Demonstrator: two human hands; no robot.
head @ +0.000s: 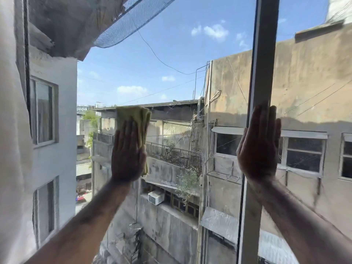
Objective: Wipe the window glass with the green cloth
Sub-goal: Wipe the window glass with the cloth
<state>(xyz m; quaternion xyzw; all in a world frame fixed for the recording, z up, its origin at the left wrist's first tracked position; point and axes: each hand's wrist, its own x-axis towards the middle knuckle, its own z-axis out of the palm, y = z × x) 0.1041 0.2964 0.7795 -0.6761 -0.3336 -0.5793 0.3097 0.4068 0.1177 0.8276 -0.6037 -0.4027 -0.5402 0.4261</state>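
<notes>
The window glass (171, 54) fills most of the view, with buildings and sky behind it. A folded green cloth (135, 116) is pressed flat against the pane at centre left. My left hand (128, 153) lies over the cloth's lower part, palm to the glass, fingers straight and together. The cloth's top edge shows above my fingertips and a strip hangs out on the right of my palm. My right hand (260, 143) rests flat and bare on the grey vertical window frame (264, 54), fingers up, holding nothing.
A white curtain (13, 130) hangs along the left edge of the window. The grey frame post divides the left pane from a second pane (314, 92) on the right. Outside are concrete buildings, wires and blue netting.
</notes>
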